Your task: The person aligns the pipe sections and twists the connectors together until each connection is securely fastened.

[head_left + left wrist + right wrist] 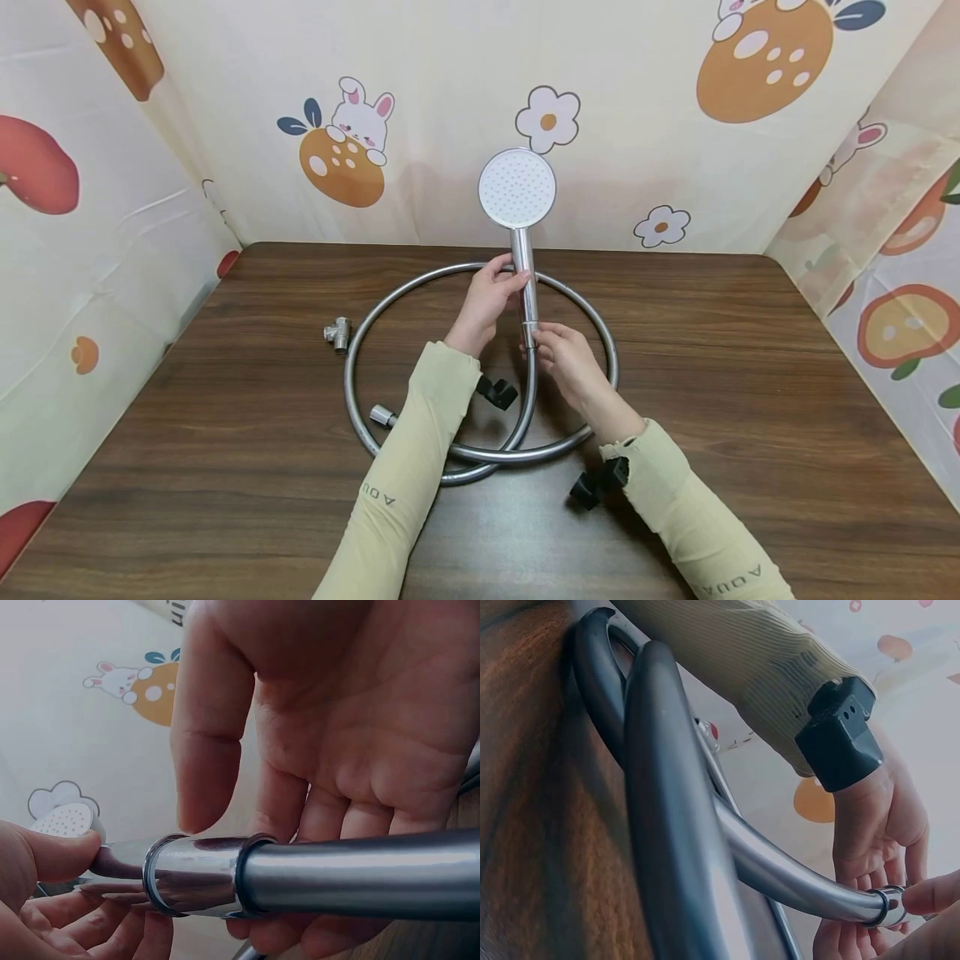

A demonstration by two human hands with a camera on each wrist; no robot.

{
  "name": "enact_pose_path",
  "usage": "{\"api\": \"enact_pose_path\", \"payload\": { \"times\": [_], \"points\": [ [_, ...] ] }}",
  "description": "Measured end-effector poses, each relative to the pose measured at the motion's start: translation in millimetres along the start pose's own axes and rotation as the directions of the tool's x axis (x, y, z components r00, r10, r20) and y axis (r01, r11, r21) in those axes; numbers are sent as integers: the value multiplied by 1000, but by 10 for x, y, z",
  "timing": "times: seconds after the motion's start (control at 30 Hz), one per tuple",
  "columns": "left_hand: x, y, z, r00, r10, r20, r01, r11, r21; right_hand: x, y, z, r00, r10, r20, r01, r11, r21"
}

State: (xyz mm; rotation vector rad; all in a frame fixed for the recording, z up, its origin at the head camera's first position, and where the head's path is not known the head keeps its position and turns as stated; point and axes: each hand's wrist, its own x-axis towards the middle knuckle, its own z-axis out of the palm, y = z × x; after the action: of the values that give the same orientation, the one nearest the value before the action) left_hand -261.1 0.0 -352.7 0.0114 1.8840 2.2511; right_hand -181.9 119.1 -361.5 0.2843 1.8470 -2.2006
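A handheld shower head (517, 187) with a white spray face and chrome handle (523, 258) is held upright over the table, its face toward me. My left hand (489, 298) grips the handle about halfway down. Lower down, my right hand (573, 367) pinches the chrome collar (199, 876) where the grey metal hose (360, 874) meets the handle. In the left wrist view the right thumb is above this collar and the fingers are beneath it. The hose loops over the table around both hands, and its free end nut (383, 416) lies beside the left sleeve.
A small chrome valve fitting (339, 334) lies left of the hose loop on the brown wooden table (750, 400). Printed curtains (450, 125) enclose the back and sides. Black wrist cameras (597, 483) hang below both sleeves.
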Motion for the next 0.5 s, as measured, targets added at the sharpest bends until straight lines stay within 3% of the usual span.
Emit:
{"api": "enact_pose_path", "payload": {
  "times": [0.23, 0.5],
  "points": [
    [-1, 0, 2, 1000, 4, -6, -4, 1000, -16, 21, 6, -7, 999, -1, -47, 1, 1000, -12],
    [3, -3, 9, 1000, 14, 0, -14, 1000, -3, 44, 19, -35, 997, -7, -71, -1, 993, -117]
  ]
}}
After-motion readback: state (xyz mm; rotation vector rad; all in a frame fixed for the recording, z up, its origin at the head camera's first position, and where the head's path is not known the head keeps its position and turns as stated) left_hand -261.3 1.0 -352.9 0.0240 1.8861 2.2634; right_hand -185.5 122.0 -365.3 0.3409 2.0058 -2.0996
